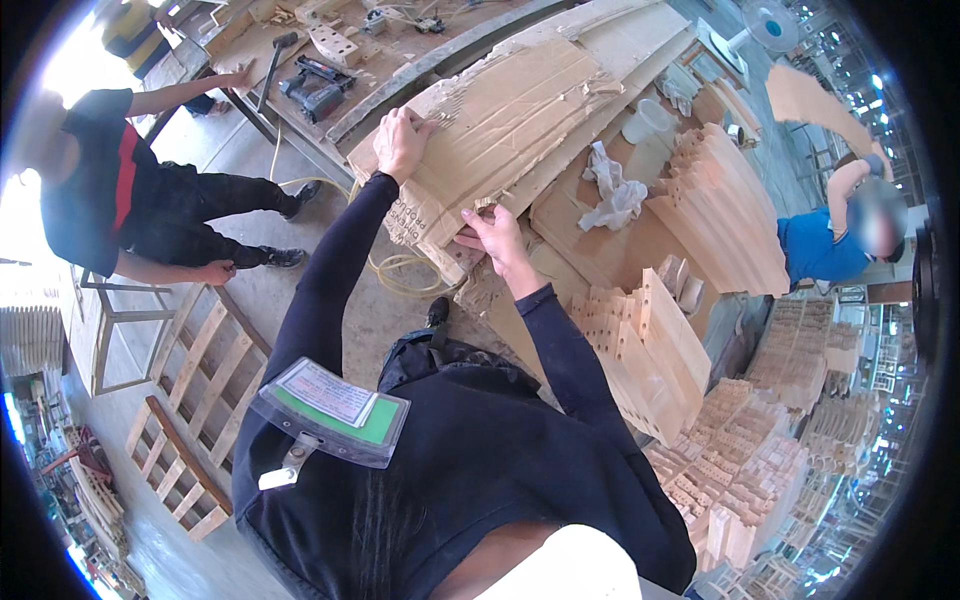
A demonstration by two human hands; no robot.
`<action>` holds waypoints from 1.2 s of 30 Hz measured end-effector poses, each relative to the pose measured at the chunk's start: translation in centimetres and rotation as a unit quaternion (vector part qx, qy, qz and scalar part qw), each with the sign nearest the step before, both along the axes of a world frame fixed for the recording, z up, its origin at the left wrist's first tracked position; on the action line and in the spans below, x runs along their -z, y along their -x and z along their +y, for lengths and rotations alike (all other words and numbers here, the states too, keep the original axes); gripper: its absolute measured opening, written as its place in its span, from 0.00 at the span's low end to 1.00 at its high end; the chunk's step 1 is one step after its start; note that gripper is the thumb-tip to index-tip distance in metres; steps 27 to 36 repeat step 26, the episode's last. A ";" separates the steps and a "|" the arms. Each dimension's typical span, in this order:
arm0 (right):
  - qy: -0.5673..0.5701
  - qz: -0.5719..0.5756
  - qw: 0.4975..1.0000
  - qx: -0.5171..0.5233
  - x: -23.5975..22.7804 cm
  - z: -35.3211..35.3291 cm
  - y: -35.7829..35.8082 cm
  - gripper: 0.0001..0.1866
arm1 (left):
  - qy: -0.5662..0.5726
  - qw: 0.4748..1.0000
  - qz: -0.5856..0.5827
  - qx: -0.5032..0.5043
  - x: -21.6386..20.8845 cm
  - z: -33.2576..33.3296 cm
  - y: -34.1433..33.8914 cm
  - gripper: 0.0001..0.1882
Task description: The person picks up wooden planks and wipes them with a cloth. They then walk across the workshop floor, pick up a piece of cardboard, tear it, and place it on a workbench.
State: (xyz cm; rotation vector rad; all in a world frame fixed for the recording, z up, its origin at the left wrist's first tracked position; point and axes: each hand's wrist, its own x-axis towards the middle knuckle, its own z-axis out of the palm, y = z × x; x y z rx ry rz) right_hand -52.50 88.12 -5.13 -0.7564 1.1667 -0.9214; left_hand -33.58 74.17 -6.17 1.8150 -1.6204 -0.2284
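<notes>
In front of me a torn, creased sheet of brown cardboard (520, 110) lies across a work surface, with ragged edges. My left hand (402, 145) has its fingers bent over the sheet's left edge. At the near edge my right hand (497, 240) pinches the cardboard between thumb and fingers, beside a ripped, crumpled bit. Both forearms wear dark sleeves. The undersides of the fingers are hidden.
A crumpled clear plastic bag (612, 190), a white tub (650, 122) and stacked wooden parts (720, 215) sit to the right. Drilled wooden blocks (640, 350) stand nearer. A nail gun (312, 90) and a hammer (276, 68) lie on the far bench. Pallets (215, 370) and two co-workers flank me.
</notes>
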 end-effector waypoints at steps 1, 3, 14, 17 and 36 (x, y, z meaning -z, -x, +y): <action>-0.002 0.024 1.000 0.010 0.3 -0.5 0.3 0.13 | 0.014 1.000 -0.007 -0.003 0.2 -0.2 0.5 0.20; 0.002 0.035 0.999 0.031 1.0 -1.2 0.7 0.14 | 0.041 0.999 -0.021 -0.009 0.5 -0.5 1.3 0.18; 0.048 0.183 0.982 0.004 -0.5 -1.6 2.8 0.29 | 0.149 0.976 -0.137 0.075 -1.0 -1.2 3.6 0.23; 0.036 0.162 0.986 0.008 -1.4 -0.8 3.3 0.29 | 0.155 0.959 -0.175 0.160 -2.3 -0.3 6.3 0.24; 0.030 0.135 0.990 0.035 0.1 5.4 8.9 0.17 | 0.041 0.957 -0.102 0.270 1.0 1.6 9.8 0.28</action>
